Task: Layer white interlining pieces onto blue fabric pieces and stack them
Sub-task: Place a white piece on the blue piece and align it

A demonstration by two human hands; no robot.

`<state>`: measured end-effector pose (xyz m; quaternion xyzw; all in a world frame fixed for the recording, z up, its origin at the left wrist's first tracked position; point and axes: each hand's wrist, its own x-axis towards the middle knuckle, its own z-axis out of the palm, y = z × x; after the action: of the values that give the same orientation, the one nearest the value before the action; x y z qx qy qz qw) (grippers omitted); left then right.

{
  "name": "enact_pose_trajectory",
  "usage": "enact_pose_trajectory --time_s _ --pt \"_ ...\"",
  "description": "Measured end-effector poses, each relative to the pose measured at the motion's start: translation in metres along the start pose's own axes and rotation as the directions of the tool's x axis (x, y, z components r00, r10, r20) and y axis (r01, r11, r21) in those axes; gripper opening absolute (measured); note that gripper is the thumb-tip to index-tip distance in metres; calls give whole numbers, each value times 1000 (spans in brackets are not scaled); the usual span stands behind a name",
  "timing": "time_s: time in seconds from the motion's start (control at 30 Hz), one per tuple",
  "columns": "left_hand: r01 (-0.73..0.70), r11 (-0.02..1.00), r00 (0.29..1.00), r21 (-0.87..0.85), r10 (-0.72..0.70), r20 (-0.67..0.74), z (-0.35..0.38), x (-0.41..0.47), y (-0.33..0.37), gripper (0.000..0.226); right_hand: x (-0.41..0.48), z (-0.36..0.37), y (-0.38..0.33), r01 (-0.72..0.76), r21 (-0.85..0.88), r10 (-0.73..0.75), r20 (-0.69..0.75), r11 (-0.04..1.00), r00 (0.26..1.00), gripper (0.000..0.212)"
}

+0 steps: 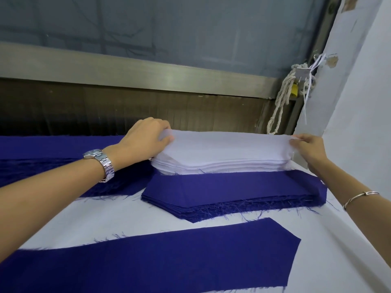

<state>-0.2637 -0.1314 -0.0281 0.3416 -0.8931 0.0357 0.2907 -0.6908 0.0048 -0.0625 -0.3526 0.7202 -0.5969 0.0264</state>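
On the left of the desk (88, 216), the left hand (146, 138), which wears a metal wristwatch (101, 163), reaches to the far side. Its fingers (164, 129) are curled around the left end of the top white interlining piece (228, 142). This piece is raised a little over the stack of white interlining (222, 166). That stack stands just behind the stack of blue fabric pieces (232, 193), perhaps partly on it; I cannot tell which. Nearer to the person, a single blue fabric piece (148, 250) lies flat on the desk, its pointed end to the right, with nothing on it. On the right, the right hand (311, 149), with a thin bracelet (359, 197) on the forearm, pinches the right end of the same white piece between its fingers (298, 142). A white rope (281, 98) hangs at the wall behind.

I judge that the step in hand is to separate one interlining piece from its stack. The next move calls for lifting only this one layer, keeping it stretched between both hands, then bringing it to the single blue piece and matching the edges and the pointed end before it is laid down.
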Motion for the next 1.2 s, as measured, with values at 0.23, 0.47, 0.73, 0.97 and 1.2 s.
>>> enact_pose_trajectory --time_s 0.23,0.47,0.73,0.97,1.2 --pt "93 951 984 -296 -133 -119 -43 -29 -2 18 -18 -4 -33 50 23 -51 30 998 998 9" --pt "259 870 959 -420 -283 4 -77 -88 -36 23 -54 -8 -62 10 -14 -6 268 1000 963 7" --pt "546 721 837 -427 -483 255 -105 -165 -70 33 -112 -17 -90 5 -136 85 645 991 760 14" --pt "660 637 742 -399 -469 479 -122 -207 -78 38 -140 -29 -94 80 -264 179 817 961 548 31" --pt "696 607 701 -384 -456 549 -110 -241 -85 81 -151 -33 -79 133 -311 256 912 941 319 35"
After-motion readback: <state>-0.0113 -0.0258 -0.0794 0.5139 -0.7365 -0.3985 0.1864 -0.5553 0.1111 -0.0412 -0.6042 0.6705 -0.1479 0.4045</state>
